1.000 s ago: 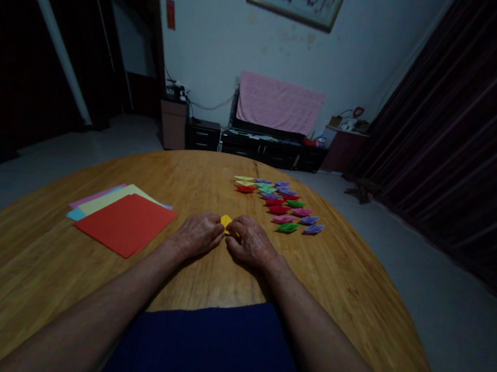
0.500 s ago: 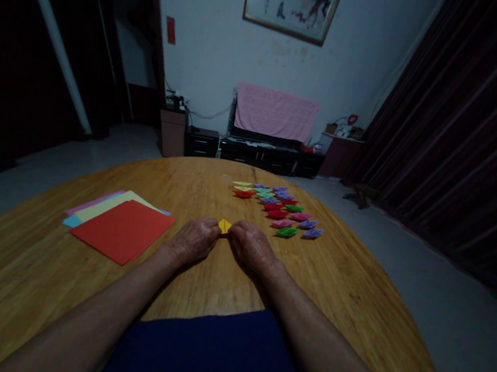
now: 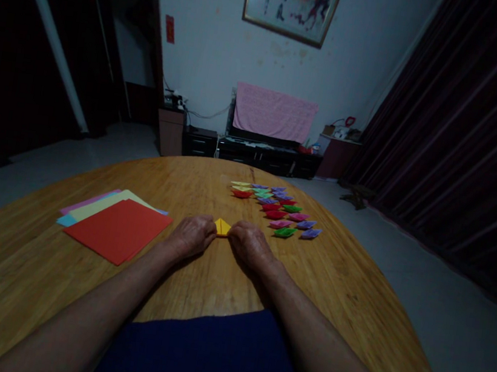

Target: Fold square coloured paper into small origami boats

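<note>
Item: yellow folded paper (image 3: 223, 227), table (image 3: 200, 277) centre. I see my left hand (image 3: 190, 236) pinching its 9 o'clock end, right hand (image 3: 250, 246) its 3 o'clock end; fingertips curled under, hidden. Folded pieces (image 3: 279, 209) at 1 o'clock, dim.

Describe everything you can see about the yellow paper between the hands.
The yellow paper piece is small, folded and pointed, showing a triangular peak with a centre crease. It sits low on the wooden table, pinched at its left side by the left hand and at its right by the right hand. Its lower part is hidden by fingers.
</note>
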Tool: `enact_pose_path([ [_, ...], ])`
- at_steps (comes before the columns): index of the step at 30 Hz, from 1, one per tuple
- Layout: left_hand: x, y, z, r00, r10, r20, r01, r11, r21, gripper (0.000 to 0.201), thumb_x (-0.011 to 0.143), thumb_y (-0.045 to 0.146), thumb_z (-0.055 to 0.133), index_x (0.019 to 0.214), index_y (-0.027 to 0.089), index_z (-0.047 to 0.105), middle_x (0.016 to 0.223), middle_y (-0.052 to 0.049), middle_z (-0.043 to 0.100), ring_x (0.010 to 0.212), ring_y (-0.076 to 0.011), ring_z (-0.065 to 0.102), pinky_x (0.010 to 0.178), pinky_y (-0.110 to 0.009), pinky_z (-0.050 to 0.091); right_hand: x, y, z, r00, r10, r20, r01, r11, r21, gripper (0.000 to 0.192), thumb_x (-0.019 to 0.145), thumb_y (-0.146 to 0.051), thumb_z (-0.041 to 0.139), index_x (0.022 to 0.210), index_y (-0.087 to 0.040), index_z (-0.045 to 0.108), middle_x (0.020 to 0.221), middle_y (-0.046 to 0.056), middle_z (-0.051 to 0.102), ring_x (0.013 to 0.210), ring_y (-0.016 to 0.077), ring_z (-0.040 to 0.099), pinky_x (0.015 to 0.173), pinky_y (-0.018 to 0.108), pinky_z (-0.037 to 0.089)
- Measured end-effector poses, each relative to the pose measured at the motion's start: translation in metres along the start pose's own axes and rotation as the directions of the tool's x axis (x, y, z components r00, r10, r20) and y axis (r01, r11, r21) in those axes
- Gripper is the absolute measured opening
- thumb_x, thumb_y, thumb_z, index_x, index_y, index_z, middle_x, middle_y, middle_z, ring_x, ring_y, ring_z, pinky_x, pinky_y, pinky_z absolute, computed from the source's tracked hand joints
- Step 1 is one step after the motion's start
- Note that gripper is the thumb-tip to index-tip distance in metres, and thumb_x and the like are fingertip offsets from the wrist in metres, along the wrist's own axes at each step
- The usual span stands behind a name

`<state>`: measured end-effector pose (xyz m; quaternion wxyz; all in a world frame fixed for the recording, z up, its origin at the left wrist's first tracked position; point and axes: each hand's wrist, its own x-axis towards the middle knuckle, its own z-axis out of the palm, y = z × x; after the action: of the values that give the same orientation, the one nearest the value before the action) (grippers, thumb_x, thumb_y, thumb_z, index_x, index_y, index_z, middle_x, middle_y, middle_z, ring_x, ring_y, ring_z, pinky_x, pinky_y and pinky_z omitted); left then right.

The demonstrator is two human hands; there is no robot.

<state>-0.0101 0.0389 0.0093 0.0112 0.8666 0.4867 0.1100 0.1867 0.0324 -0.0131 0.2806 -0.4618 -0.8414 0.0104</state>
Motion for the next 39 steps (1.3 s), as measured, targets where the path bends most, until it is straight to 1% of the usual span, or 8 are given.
enact_pose_path([
  [5,0.005,-0.006,-0.003,0.998,-0.068,0.014,0.069,0.986,-0.152,0.018,0.084,0.022,0.055,0.085,0.019,0.073,0.091,-0.006,0.071,0.083,-0.0186,0.062,0.074,-0.028,0.045,0.002,-0.004,-0.005,0.999,0.005,0.043,-0.007,0.999,0.038,0.017,0.087,-0.015,0.056,0.087,-0.016,0.073,0.090,0.007,0.070,0.085,0.0174,0.061,0.077,0.027,0.043],
  [11,0.008,0.000,-0.015,0.987,-0.104,0.122,0.124,0.977,-0.174,0.020,0.081,0.021,0.053,0.081,0.017,0.073,0.084,-0.006,0.070,0.076,-0.0172,0.059,0.068,-0.027,0.042,0.007,-0.010,0.000,0.977,0.201,0.070,-0.200,0.979,-0.032,0.021,0.088,-0.018,0.053,0.080,-0.014,0.071,0.084,0.007,0.067,0.080,0.0168,0.057,0.073,0.027,0.039],
  [14,0.008,-0.003,-0.014,0.985,-0.096,0.142,0.123,0.972,-0.201,0.020,0.080,0.024,0.054,0.080,0.017,0.073,0.079,-0.005,0.069,0.073,-0.0164,0.057,0.066,-0.027,0.040,0.009,-0.013,0.001,0.970,0.228,0.086,-0.223,0.972,-0.071,0.021,0.089,-0.019,0.052,0.079,-0.013,0.070,0.085,0.008,0.066,0.081,0.0170,0.056,0.073,0.027,0.038],
  [20,0.005,-0.011,-0.009,0.987,-0.023,0.162,0.077,0.940,-0.332,0.028,0.083,0.035,0.052,0.079,0.017,0.073,0.071,-0.003,0.065,0.066,-0.0150,0.054,0.061,-0.026,0.038,0.011,-0.016,-0.001,0.972,0.208,0.110,-0.199,0.976,-0.092,0.023,0.091,-0.020,0.049,0.080,-0.014,0.069,0.087,0.008,0.066,0.081,0.0172,0.056,0.074,0.027,0.038],
  [24,0.005,-0.004,-0.014,0.992,-0.027,0.126,0.059,0.963,-0.264,0.027,0.083,0.027,0.050,0.080,0.016,0.074,0.076,-0.006,0.066,0.072,-0.0171,0.056,0.067,-0.028,0.041,0.010,-0.017,-0.002,0.973,0.206,0.107,-0.195,0.975,-0.105,0.025,0.093,-0.020,0.048,0.087,-0.012,0.071,0.090,0.010,0.065,0.083,0.0179,0.056,0.076,0.028,0.039],
  [29,0.006,0.005,-0.020,0.989,-0.080,0.125,0.104,0.976,-0.192,0.027,0.084,0.024,0.048,0.084,0.016,0.074,0.084,-0.009,0.070,0.079,-0.0195,0.059,0.071,-0.029,0.043,0.008,-0.014,-0.002,0.987,0.104,0.122,-0.102,0.995,-0.020,0.023,0.093,-0.020,0.053,0.104,-0.018,0.074,0.097,0.008,0.065,0.091,0.0181,0.056,0.082,0.029,0.039],
  [34,0.006,0.003,-0.019,0.989,-0.075,0.131,0.100,0.975,-0.196,0.027,0.082,0.023,0.049,0.084,0.016,0.075,0.078,-0.008,0.069,0.079,-0.0199,0.059,0.072,-0.030,0.044,0.008,-0.012,-0.001,0.986,0.095,0.137,-0.092,0.995,-0.027,0.021,0.092,-0.020,0.057,0.099,-0.020,0.076,0.096,0.007,0.065,0.090,0.0181,0.056,0.081,0.030,0.038],
  [39,0.004,-0.005,-0.014,0.992,-0.028,0.125,0.049,0.984,-0.169,0.027,0.081,0.022,0.051,0.090,0.017,0.075,0.089,-0.010,0.071,0.085,-0.0225,0.061,0.077,-0.032,0.046,0.007,-0.015,-0.002,0.992,-0.029,0.120,0.042,0.993,-0.110,0.019,0.092,-0.020,0.056,0.090,-0.018,0.075,0.096,0.008,0.065,0.090,0.0189,0.054,0.081,0.032,0.037],
])
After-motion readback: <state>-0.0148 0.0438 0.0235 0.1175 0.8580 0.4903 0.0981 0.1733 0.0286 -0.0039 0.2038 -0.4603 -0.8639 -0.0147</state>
